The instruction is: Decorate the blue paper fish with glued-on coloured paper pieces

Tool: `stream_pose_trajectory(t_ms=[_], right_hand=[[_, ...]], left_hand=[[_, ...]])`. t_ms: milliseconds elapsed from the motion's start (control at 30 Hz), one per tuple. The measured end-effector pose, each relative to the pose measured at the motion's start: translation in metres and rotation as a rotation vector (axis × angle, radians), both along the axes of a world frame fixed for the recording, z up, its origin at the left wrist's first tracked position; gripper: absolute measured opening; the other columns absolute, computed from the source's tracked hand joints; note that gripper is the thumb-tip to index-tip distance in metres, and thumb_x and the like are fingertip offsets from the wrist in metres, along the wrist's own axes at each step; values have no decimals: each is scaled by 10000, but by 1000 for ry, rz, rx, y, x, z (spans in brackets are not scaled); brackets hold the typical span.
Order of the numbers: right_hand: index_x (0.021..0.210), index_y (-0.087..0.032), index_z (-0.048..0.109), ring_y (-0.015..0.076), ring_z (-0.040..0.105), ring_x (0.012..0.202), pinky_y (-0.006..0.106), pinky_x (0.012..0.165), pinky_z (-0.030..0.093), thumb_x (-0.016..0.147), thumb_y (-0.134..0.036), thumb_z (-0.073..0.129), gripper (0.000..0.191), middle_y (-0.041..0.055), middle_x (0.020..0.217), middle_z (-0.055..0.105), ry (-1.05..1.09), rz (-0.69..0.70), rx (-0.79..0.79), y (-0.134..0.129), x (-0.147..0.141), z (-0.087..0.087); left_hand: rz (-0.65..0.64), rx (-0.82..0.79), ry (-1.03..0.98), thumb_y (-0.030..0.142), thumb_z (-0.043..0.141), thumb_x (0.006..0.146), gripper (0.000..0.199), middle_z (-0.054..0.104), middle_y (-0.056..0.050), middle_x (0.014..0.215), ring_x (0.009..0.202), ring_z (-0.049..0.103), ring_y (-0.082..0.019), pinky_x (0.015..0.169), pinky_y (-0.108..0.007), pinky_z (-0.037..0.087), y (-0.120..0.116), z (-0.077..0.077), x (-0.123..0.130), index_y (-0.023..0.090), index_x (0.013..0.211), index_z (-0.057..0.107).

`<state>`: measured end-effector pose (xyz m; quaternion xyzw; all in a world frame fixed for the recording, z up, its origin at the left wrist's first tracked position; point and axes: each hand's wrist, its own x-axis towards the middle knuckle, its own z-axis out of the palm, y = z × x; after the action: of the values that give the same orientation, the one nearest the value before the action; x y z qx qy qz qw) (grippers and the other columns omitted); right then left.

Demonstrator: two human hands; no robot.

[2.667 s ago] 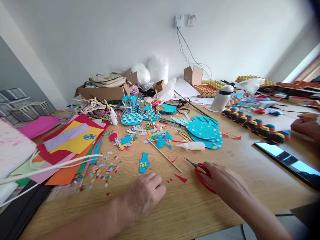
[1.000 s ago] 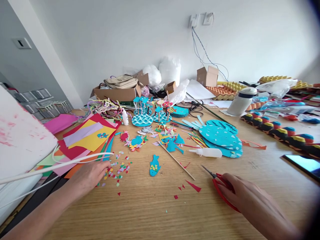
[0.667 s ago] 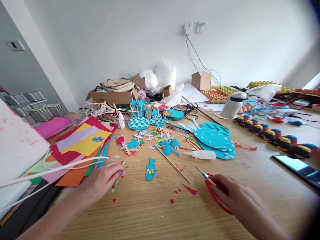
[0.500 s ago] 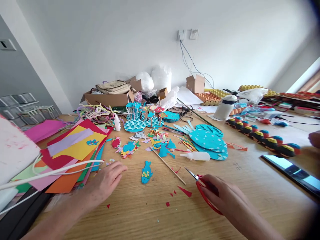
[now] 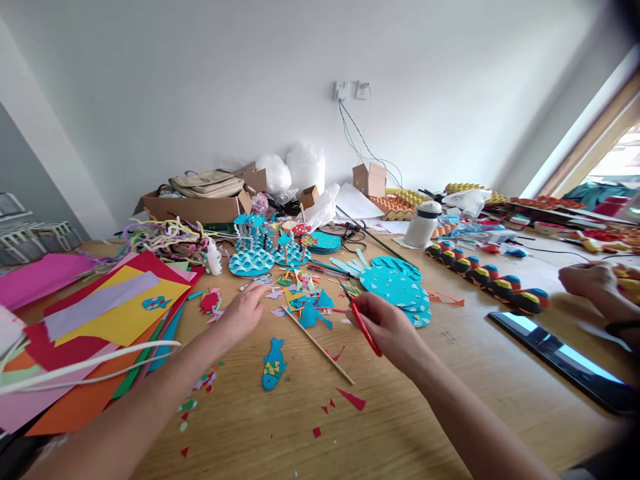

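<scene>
My left hand (image 5: 245, 310) reaches over the small paper cut-outs, covering part of them. Its fingers look loosely stretched, and nothing shows in them; I cannot tell whether the fingertips touch the paper. My right hand (image 5: 387, 323) is closed round the red-handled scissors (image 5: 364, 325), whose blades point forward and left above the scraps. Between my hands lies a blue paper fish (image 5: 273, 365) with yellow and orange patches. A thin wooden stick (image 5: 320, 347) lies slantwise beside it. Blue paper scraps (image 5: 313, 310) sit behind the stick. My right hand hides the squeeze bottle.
Coloured paper sheets (image 5: 135, 293) and a white cable (image 5: 100, 363) lie at left. Behind are a white glue bottle (image 5: 214, 258) and blue fish models (image 5: 251, 263). Blue spotted discs (image 5: 395, 287), a painted egg-carton strip (image 5: 485, 277), a phone (image 5: 560, 360) and another person's hand (image 5: 590, 280) are at right.
My left hand has moved forward and right from beside the paper sheets to the cut-outs. My right hand has lifted the scissors forward and left. The view has turned right.
</scene>
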<state>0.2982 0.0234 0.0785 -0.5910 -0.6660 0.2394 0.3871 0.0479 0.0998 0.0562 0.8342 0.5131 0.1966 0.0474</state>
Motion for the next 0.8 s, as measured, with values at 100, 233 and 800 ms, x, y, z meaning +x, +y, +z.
stream_pose_trajectory(t_ms=[100, 233, 800], right_hand=[[718, -169, 520, 93, 440, 534, 207, 493, 348, 695, -427, 570, 264, -23, 598, 507, 398, -61, 36, 24, 4, 5], [712, -176, 533, 74, 437, 523, 201, 500, 365, 637, -429, 639, 284, -34, 614, 494, 828, -119, 81, 46, 10, 0], [692, -167, 530, 83, 430, 535, 206, 500, 344, 671, -415, 629, 267, -25, 609, 501, 844, -68, 44, 44, 16, -18]], left_hand=[[2, -19, 22, 52, 387, 768, 358, 570, -92, 1124, 1039, 523, -169, 896, -271, 412, 20, 0, 18, 110, 1092, 527], [-43, -60, 124, 99, 445, 805, 218, 630, -47, 974, 922, 575, -161, 806, -267, 457, 52, -3, 35, 164, 947, 598], [-220, 27, 546, 278, 503, 840, 238, 552, -67, 1062, 922, 550, -194, 777, -398, 466, 112, -28, 45, 148, 1037, 530]])
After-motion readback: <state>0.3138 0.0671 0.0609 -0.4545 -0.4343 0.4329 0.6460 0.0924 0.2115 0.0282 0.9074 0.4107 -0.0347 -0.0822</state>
